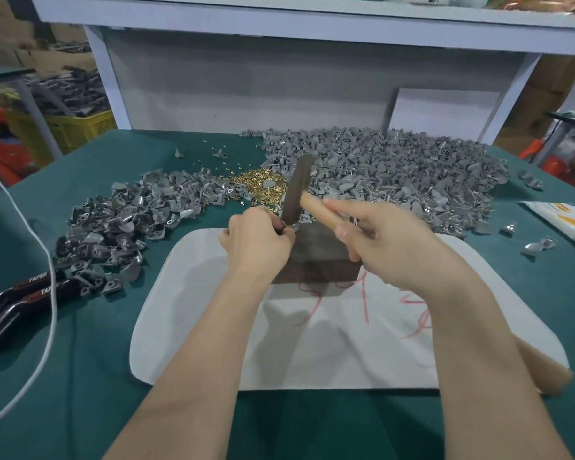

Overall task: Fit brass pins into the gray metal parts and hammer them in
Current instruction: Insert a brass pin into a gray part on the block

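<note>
My right hand [382, 237] grips the wooden handle of a hammer [297, 190], whose dark head points down toward the near-left corner of a dark metal block [316, 257]. At that corner my left hand [256, 244] pinches a small gray metal part [284, 230], mostly hidden by my fingers. A heap of brass pins [258, 185] lies behind the block. Gray metal parts form a big pile [395, 174] at the back right and a second pile [123, 224] at the left.
The block stands on a white board [312, 343] with red scribbles, on a green table cover. Black pliers [17, 300] and a white cord [44, 277] lie at the left. A white packet [565, 224] lies at the right edge. A shelf frame stands behind.
</note>
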{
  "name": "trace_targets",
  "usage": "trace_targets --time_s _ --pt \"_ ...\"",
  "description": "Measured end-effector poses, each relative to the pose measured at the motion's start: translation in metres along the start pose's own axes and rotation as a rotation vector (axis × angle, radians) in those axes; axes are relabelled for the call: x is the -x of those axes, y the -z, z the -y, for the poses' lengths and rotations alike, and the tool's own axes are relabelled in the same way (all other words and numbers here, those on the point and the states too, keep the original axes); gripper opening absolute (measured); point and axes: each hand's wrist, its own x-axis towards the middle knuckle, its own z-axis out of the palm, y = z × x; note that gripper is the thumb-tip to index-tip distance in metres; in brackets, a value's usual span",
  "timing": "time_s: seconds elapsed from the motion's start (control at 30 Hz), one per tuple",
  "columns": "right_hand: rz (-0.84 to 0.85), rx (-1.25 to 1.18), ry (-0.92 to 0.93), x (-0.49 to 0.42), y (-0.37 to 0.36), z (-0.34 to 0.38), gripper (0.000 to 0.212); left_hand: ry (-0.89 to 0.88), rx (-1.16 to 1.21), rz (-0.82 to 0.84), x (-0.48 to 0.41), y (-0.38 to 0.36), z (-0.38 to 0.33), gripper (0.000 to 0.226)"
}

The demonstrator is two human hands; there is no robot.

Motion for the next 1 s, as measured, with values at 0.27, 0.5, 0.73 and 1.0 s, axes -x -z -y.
trace_targets --time_s 0.27,0.5,0.73,1.0 --pt "-0.166 -0.014 -0.034 -0.002 0.005 -0.004 0.041 -0.009 -0.004 -0.017 0.002 0.002 -0.002 0.011" --pt "-0.030 0.034 -0.056 0.002 0.004 -0.002 0.040 0.001 -0.007 0.014 0.002 0.004 -0.002 0.010" --pt "-0.033 0.033 -0.045 0.001 0.004 -0.005 0.040 -0.005 -0.028 -0.008 0.003 0.003 -0.002 0.028" --pt "-0.263 -0.092 -0.129 -0.010 -0.006 -0.022 0.036 -0.010 -0.044 -0.003 0.004 0.006 -0.004 0.030"
